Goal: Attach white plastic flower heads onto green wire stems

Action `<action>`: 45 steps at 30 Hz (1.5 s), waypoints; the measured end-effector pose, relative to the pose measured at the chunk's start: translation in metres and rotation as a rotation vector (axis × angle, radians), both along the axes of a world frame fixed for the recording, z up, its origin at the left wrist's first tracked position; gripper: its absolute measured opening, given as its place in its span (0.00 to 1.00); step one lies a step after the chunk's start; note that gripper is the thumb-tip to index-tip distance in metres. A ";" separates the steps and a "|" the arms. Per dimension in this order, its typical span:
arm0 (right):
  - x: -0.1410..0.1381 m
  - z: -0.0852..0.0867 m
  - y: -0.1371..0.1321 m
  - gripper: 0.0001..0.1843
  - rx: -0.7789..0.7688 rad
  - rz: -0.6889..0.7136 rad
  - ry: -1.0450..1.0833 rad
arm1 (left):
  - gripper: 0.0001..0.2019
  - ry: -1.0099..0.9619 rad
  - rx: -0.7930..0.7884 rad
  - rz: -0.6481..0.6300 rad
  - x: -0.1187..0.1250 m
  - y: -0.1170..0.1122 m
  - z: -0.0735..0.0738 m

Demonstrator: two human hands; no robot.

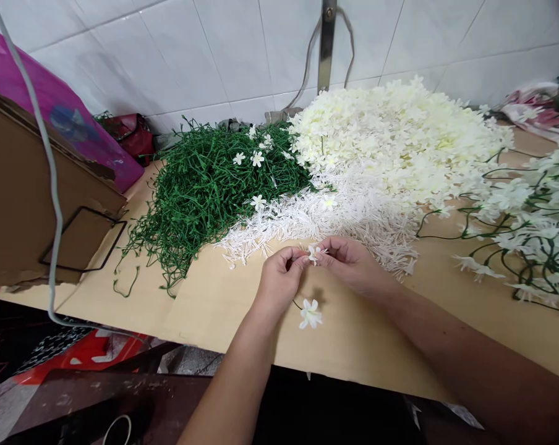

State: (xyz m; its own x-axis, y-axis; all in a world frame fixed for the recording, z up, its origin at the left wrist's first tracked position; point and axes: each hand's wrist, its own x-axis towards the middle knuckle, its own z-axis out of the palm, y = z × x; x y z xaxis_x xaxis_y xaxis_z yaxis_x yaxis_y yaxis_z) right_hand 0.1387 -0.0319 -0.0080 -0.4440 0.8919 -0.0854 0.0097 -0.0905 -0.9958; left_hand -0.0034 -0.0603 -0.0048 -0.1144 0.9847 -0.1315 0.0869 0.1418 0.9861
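My left hand (279, 278) and my right hand (351, 262) meet over the tan tabletop (214, 309), both pinched on a small white flower (314, 252) held between their fingertips. A thin green stem runs down from my left hand, and a second white flower (310, 314) hangs on it just below. Right behind my hands lies a heap of white plastic stamens (335, 216).
A pile of green stems (200, 185) lies at the left, a mound of cream petals (395, 142) at the back. Finished flower sprays (530, 222) lie at the right. A cardboard box (24, 204) and a grey cable (52, 185) stand at the left edge.
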 end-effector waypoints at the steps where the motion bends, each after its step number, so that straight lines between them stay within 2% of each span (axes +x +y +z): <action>1: 0.001 0.000 0.000 0.18 -0.012 0.007 0.005 | 0.02 -0.008 0.000 0.003 0.000 -0.001 0.000; 11: 0.006 0.002 0.004 0.17 -0.073 0.051 0.039 | 0.05 -0.163 -0.048 -0.005 0.001 -0.002 0.002; 20: 0.003 -0.005 0.003 0.14 0.026 0.012 -0.043 | 0.02 -0.028 0.030 0.007 0.000 -0.001 0.000; 25: -0.001 -0.002 -0.001 0.13 0.096 -0.022 -0.121 | 0.03 0.041 0.039 0.013 -0.002 -0.002 -0.004; 29: -0.001 0.002 -0.002 0.13 0.095 -0.010 -0.139 | 0.04 0.014 0.020 -0.007 -0.002 -0.002 -0.004; 33: 0.002 0.005 0.000 0.14 0.047 0.023 -0.118 | 0.05 -0.068 -0.005 -0.028 0.000 -0.003 0.001; 37: 0.004 0.007 0.002 0.13 -0.046 0.038 0.027 | 0.07 -0.140 -0.009 -0.078 0.001 -0.002 0.001; 45: 0.004 0.009 0.000 0.10 -0.137 0.042 0.105 | 0.11 -0.082 0.046 -0.140 -0.001 -0.001 -0.004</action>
